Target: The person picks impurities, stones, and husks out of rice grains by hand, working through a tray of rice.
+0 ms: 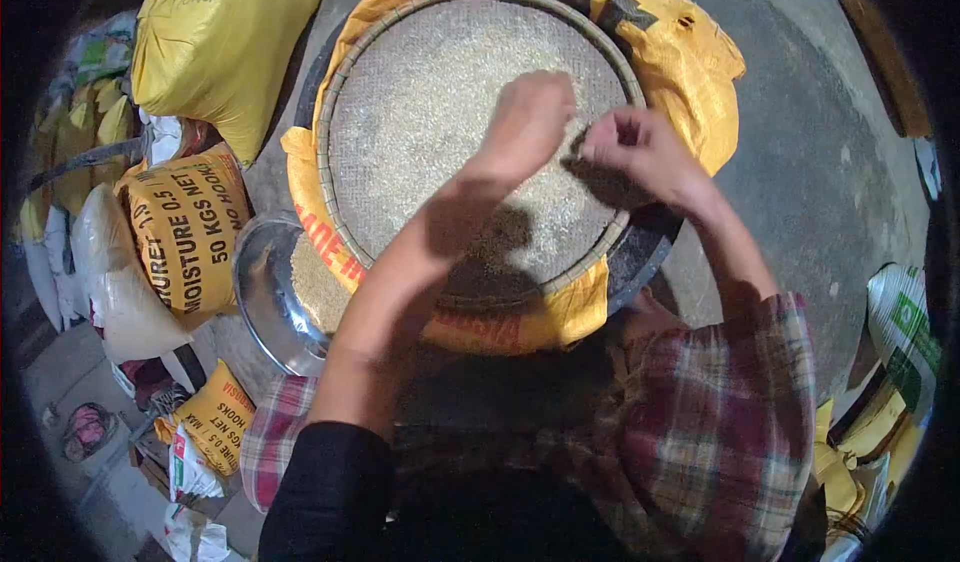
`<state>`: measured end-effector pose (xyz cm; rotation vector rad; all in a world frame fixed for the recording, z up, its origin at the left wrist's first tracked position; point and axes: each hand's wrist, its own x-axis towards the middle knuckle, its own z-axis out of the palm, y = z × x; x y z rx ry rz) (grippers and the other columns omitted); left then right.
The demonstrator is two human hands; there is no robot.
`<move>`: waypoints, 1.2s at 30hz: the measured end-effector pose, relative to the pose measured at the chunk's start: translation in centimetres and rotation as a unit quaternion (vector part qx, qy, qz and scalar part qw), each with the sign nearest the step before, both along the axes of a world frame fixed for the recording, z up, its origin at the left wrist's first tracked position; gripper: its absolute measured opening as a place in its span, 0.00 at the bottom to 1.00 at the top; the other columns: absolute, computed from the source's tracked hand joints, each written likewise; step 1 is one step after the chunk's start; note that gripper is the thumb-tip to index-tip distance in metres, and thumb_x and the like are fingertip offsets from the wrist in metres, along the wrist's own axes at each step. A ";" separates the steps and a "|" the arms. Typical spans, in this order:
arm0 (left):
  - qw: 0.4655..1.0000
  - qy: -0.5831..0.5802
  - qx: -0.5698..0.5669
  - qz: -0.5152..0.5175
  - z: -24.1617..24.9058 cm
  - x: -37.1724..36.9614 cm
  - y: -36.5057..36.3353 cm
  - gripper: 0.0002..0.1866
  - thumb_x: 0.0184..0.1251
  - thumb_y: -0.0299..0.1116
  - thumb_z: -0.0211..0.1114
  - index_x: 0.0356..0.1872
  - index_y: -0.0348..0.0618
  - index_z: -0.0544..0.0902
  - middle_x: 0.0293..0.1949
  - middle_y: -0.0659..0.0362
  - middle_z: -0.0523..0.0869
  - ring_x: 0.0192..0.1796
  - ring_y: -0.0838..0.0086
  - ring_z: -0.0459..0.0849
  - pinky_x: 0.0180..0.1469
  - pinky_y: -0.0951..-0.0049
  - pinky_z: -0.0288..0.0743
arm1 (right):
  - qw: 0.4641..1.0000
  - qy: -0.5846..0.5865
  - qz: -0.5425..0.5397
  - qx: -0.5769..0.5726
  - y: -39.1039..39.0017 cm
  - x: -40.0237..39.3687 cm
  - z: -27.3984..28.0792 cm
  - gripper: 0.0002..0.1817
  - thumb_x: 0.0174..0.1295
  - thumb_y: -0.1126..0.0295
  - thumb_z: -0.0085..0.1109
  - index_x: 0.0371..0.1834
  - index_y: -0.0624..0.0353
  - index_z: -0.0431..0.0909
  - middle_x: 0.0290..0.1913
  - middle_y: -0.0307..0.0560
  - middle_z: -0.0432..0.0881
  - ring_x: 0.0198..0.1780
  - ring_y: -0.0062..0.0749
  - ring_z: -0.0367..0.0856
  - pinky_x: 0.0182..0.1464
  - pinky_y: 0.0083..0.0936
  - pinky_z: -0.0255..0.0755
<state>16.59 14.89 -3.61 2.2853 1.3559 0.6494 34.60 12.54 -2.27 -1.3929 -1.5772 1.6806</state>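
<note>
A round woven winnowing tray [332, 152] holds a thin spread of pale grains [430, 92] that look like rice. My left hand [530, 122] hangs over the right-centre of the tray, its fingers folded together and pointing down. Close to its right, my right hand [640, 152] is over the tray's right rim, thumb and fingers curled into a pinch with a dark gap inside the curl. Whatever either hand holds is too small or hidden to make out. Under the tray lies an orange-yellow printed sack [690, 72].
A steel basin [268, 307] with tan grain stands left of the tray. Beyond it are a full yellow sack [225, 52], a printed orange sack [190, 232] and a whitish sack [130, 282]. More sacks [905, 322] lie at right. Grey concrete floor [800, 162] extends rightward.
</note>
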 end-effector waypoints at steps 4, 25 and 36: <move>0.945 -0.122 -0.286 0.100 3.7 -2.8 -2.3 0.05 0.63 0.28 0.59 0.35 0.37 0.78 0.29 0.59 0.80 0.36 0.78 0.79 0.40 0.77 0.72 | 0.996 -0.050 0.021 0.067 1.4 0.0 -0.3 0.13 0.48 0.67 0.70 0.32 0.63 0.79 0.28 0.41 0.81 0.33 0.22 0.77 0.39 0.22 0.72; 0.974 -0.026 0.078 0.210 2.2 -4.2 -7.6 0.08 0.55 0.28 0.66 0.33 0.37 0.78 0.30 0.51 0.77 0.33 0.58 0.78 0.37 0.64 0.72 | 0.955 -0.111 0.062 0.269 -1.5 -3.9 -2.6 0.07 0.50 0.74 0.63 0.28 0.65 0.77 0.26 0.57 0.78 0.31 0.48 0.79 0.36 0.33 0.72; 0.975 -0.075 -0.007 0.210 3.0 -5.0 -7.7 0.07 0.56 0.31 0.65 0.34 0.39 0.82 0.32 0.52 0.79 0.36 0.60 0.79 0.42 0.64 0.73 | 0.966 0.159 -0.038 -0.200 -0.4 -1.4 -1.1 0.03 0.64 0.74 0.53 0.36 0.61 0.72 0.33 0.39 0.78 0.29 0.18 0.74 0.33 0.14 0.71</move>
